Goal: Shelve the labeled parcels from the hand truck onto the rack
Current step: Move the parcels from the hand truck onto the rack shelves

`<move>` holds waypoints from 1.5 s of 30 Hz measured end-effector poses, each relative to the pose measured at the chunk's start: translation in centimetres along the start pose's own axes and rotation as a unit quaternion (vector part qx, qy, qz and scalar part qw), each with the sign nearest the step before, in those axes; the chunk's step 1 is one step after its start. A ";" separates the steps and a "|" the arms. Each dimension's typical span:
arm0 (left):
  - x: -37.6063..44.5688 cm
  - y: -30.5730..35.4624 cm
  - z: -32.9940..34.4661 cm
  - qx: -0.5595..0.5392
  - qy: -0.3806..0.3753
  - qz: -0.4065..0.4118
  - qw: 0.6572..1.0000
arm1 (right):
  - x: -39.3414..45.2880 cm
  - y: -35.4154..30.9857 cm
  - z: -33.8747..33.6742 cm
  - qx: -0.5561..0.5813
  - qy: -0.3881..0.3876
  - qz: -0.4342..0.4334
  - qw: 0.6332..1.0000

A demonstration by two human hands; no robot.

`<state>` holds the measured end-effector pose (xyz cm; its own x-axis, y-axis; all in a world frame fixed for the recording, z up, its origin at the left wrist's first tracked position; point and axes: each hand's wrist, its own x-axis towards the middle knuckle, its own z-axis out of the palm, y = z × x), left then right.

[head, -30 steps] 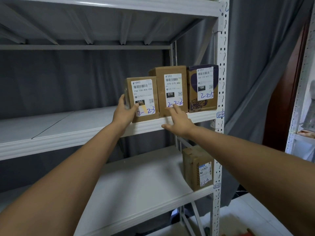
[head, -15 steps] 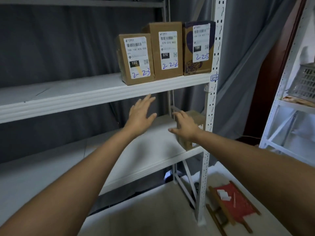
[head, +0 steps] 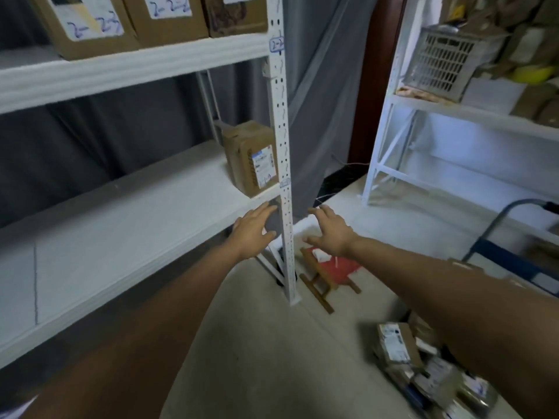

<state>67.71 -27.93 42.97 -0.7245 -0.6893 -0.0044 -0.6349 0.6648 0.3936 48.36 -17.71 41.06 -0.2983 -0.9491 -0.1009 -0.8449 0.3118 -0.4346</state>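
Three labeled cardboard parcels [head: 90, 25] stand side by side on the upper shelf of the white rack [head: 282, 146], cut off by the top edge. One more labeled parcel [head: 251, 158] stands on the lower shelf beside the right post. My left hand [head: 252, 229] is empty with fingers spread, in front of the lower shelf's right end. My right hand [head: 331, 229] is empty too, fingers apart, just right of the post. Several labeled parcels [head: 423, 367] lie heaped at the lower right, near the blue hand truck [head: 502, 258].
A small wooden stool with a red top [head: 329, 273] stands on the floor by the rack's foot. A second white rack [head: 453, 110] at the right carries a mesh basket [head: 444, 62] and boxes. A grey curtain [head: 320, 86] hangs behind the rack.
Both hands let go of the parcels on the upper shelf and dropped down and to the right. My view swung down and right, bringing the floor, the stool and the heaped parcels into sight.
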 end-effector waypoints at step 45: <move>24.0 38.7 44.3 -0.011 -0.402 0.183 0.897 | -18.8 54.9 -1.0 0.228 0.048 0.436 0.870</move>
<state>13.79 -5.98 17.35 -0.8484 0.0118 -0.5292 -0.3151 0.7921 0.5228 7.08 17.28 20.00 -0.7910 -0.3466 -0.5042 -0.0230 0.8403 -0.5416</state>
